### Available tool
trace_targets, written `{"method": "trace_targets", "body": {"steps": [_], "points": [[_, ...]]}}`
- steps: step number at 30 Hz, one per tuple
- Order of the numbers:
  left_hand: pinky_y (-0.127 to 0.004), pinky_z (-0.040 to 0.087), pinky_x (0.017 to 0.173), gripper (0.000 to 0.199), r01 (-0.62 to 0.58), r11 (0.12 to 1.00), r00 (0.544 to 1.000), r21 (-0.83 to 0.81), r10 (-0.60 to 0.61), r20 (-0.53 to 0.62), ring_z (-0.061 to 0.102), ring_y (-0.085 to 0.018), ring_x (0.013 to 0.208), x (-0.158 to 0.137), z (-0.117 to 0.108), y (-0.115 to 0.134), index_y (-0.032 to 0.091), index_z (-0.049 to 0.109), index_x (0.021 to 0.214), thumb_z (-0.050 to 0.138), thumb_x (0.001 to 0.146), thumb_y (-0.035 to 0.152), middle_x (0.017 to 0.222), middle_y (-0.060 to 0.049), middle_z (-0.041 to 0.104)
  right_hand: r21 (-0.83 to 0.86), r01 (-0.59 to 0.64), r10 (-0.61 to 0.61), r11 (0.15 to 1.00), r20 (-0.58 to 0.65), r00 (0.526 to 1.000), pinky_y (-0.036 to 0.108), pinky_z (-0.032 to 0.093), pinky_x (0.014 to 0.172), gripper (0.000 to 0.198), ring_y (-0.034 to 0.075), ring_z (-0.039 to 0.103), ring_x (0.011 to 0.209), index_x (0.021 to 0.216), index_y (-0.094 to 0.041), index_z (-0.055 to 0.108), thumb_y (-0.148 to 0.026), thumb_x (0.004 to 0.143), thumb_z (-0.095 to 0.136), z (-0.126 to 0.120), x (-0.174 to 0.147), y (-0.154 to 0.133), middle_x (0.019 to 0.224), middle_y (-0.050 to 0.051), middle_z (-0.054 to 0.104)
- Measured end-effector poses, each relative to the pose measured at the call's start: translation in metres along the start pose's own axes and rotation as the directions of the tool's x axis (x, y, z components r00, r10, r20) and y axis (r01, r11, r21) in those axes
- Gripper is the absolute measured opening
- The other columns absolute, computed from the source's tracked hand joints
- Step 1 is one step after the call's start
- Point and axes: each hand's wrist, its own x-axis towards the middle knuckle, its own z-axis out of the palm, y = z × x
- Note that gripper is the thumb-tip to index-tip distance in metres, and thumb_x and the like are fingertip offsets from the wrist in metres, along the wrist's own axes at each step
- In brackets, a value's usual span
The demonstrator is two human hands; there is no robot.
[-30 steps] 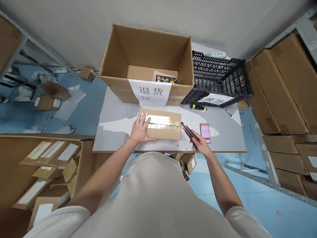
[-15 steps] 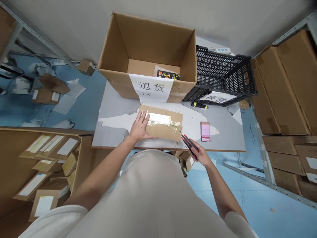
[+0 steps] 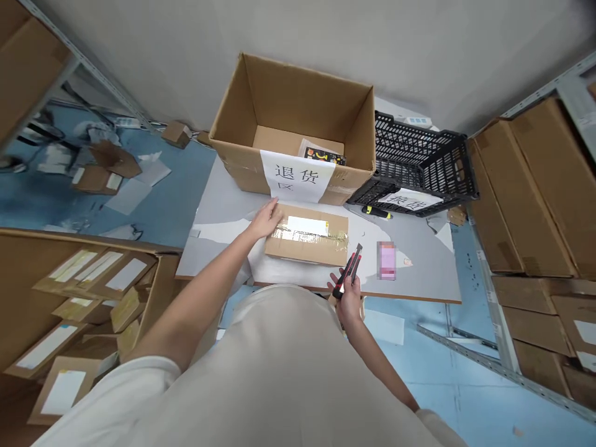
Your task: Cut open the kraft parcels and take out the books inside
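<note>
A taped cardboard box (image 3: 305,249) with a white label lies on the table in front of me. My left hand (image 3: 266,220) grips its far left corner, the fingers partly out of sight behind the box edge. Off the box's near right corner, my right hand (image 3: 348,297) holds a red and black utility knife (image 3: 349,273). The knife's blade points up and away from me, apart from the box. Tape still runs along the top of the box; whether it is slit, I cannot tell.
Behind the box stand a large open carton (image 3: 242,167) with a printed paper sign and a black plastic crate (image 3: 428,177). A yellow-black tool (image 3: 376,213) and a phone (image 3: 387,261) lie to the right. Parcels fill a big carton (image 3: 161,292) at left; shelves stand right.
My left hand has slid to the box's far left corner. The right hand has pulled the knife away from the box's right end and turned it upward. The box sits straighter.
</note>
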Motion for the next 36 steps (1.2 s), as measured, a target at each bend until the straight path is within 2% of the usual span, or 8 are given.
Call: {"method": "trace_targets", "body": {"steps": [5, 11, 15, 21, 24, 27, 32, 36], "points": [[-0.036, 0.048, 0.087, 0.039, 0.07, 0.994, 0.995, -0.086, -0.076, -0.06, 0.062, -0.023, 0.095, 0.0, -0.004, -0.011, 0.017, 0.059, 0.112, 0.053, 0.078, 0.034, 0.109, -0.009, 0.066, 0.068, 0.066, -0.068, 0.995, 0.021, 0.997, 0.045, 0.052, 0.088, 0.045, 0.021, 0.066, 0.102, 0.112, -0.032, 0.048, -0.051, 0.076, 0.067, 0.011, 0.027, -0.009, 0.133, 0.002, 0.049], [-0.028, 0.046, 0.065, 0.031, 0.237, 0.956, 0.945, -0.174, -0.269, -0.189, 0.057, -0.015, 0.067, -0.095, 0.02, -0.022, 0.02, 0.054, 0.078, 0.062, 0.07, 0.048, 0.073, -0.001, 0.061, 0.11, 0.129, -0.144, 0.985, 0.139, 0.98, 0.043, 0.05, 0.09, 0.037, 0.017, 0.063, 0.108, 0.11, -0.03, 0.047, -0.045, 0.08, 0.063, 0.054, 0.076, -0.023, 0.13, 0.005, 0.056], [-0.025, 0.041, 0.056, 0.037, 0.343, 0.889, 0.93, -0.305, -0.367, -0.025, 0.05, -0.012, 0.056, -0.142, 0.048, -0.013, 0.02, 0.048, 0.063, 0.064, 0.068, 0.053, 0.057, 0.004, 0.051, 0.092, 0.17, -0.186, 0.981, 0.209, 0.96, 0.04, 0.049, 0.092, 0.036, 0.017, 0.065, 0.104, 0.105, -0.027, 0.047, -0.045, 0.079, 0.064, 0.069, 0.083, -0.018, 0.124, 0.006, 0.06], [-0.029, 0.051, 0.067, 0.049, 0.34, 0.831, 0.923, -0.441, -0.384, -0.012, 0.064, -0.019, 0.083, -0.143, 0.054, -0.009, 0.018, 0.06, 0.095, 0.074, 0.061, 0.05, 0.094, -0.007, 0.067, 0.01, 0.164, -0.163, 0.986, 0.191, 0.968, 0.04, 0.052, 0.087, 0.039, 0.018, 0.066, 0.103, 0.108, -0.028, 0.045, -0.049, 0.079, 0.063, 0.05, 0.073, -0.009, 0.127, 0.006, 0.058], [-0.035, 0.055, 0.079, 0.08, 0.26, 0.767, 0.957, -0.586, -0.286, 0.051, 0.059, -0.025, 0.112, -0.136, 0.048, -0.013, 0.022, 0.046, 0.132, 0.077, 0.062, 0.046, 0.136, -0.012, 0.051, -0.034, 0.158, -0.149, 0.987, 0.186, 0.971, 0.038, 0.053, 0.083, 0.041, 0.018, 0.067, 0.099, 0.107, -0.027, 0.046, -0.05, 0.079, 0.063, 0.041, 0.06, -0.004, 0.126, 0.007, 0.059], [-0.039, 0.056, 0.084, 0.086, 0.215, 0.738, 0.977, -0.64, -0.166, 0.136, 0.053, -0.029, 0.121, -0.129, 0.044, -0.016, 0.024, 0.037, 0.142, 0.074, 0.067, 0.044, 0.143, -0.011, 0.046, -0.057, 0.158, -0.147, 0.986, 0.165, 0.975, 0.037, 0.053, 0.084, 0.041, 0.018, 0.067, 0.1, 0.107, -0.026, 0.046, -0.051, 0.079, 0.063, 0.034, 0.046, 0.003, 0.122, 0.008, 0.062], [-0.043, 0.056, 0.083, 0.085, 0.154, 0.835, 0.982, -0.528, -0.071, 0.175, 0.054, -0.031, 0.119, -0.115, 0.037, -0.017, 0.024, 0.038, 0.141, 0.073, 0.067, 0.044, 0.141, -0.012, 0.047, -0.074, 0.174, -0.159, 0.982, 0.172, 0.972, 0.04, 0.048, 0.095, 0.042, 0.017, 0.064, 0.105, 0.109, -0.025, 0.049, -0.049, 0.079, 0.064, 0.021, 0.03, 0.009, 0.119, 0.008, 0.064], [-0.048, 0.05, 0.092, 0.076, 0.123, 0.963, 0.992, -0.241, -0.115, 0.047, 0.053, -0.033, 0.119, -0.073, 0.024, -0.013, 0.017, 0.046, 0.135, 0.068, 0.07, 0.051, 0.136, -0.017, 0.049, -0.072, 0.115, -0.11, 0.991, 0.075, 0.991, 0.042, 0.05, 0.092, 0.042, 0.019, 0.064, 0.106, 0.11, -0.026, 0.048, -0.051, 0.079, 0.063, 0.003, 0.014, 0.008, 0.123, 0.007, 0.062]]}}
